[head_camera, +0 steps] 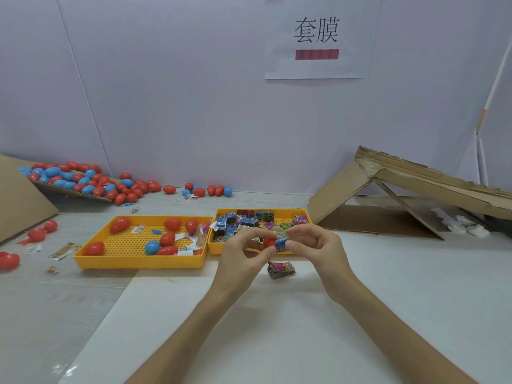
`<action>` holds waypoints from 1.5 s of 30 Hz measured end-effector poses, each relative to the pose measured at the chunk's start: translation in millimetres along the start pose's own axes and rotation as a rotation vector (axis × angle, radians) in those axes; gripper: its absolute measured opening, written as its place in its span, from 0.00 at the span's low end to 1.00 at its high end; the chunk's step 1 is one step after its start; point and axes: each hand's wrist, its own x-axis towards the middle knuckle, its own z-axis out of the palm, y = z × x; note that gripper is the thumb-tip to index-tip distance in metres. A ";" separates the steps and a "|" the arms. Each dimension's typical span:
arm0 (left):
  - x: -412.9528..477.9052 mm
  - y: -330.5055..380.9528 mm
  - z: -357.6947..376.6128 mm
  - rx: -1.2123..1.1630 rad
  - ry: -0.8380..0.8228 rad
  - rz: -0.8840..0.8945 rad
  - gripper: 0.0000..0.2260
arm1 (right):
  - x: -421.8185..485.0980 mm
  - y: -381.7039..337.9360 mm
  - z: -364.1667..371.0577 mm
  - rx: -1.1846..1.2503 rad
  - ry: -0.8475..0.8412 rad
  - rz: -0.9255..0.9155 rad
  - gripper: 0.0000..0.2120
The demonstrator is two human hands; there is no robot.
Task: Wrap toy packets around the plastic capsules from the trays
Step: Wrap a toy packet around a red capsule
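My left hand (243, 249) pinches a red capsule (268, 242) just above the table, in front of the right tray. My right hand (313, 242) pinches a blue printed toy packet (282, 244) that sits around the capsule's right end. Behind the hands, the right yellow tray (304, 214) holds several bundled toy packets. The left yellow tray (138, 260) holds several red capsules and one blue capsule (152, 247), plus loose paper slips. A small bundle of packets (281, 269) lies on the table below my hands.
A heap of red and blue capsules (83, 180) spills off a cardboard sheet at the back left. Stray red capsules (9, 260) and wrappers lie at the left edge. A folded cardboard ramp (401, 195) stands at the right. A white wall closes the back.
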 end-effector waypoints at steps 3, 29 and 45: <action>0.5 -0.4 0.0 -0.007 0.005 -0.023 0.11 | 0.1 0.7 1.1 -0.083 0.005 -0.048 0.10; -0.2 9.9 -6.9 -0.572 -0.081 -0.365 0.11 | -5.4 5.4 5.9 -0.401 -0.033 -0.306 0.23; -0.8 13.0 -10.0 -0.746 -0.290 -0.528 0.19 | -6.8 7.3 6.8 -0.502 -0.062 -0.400 0.23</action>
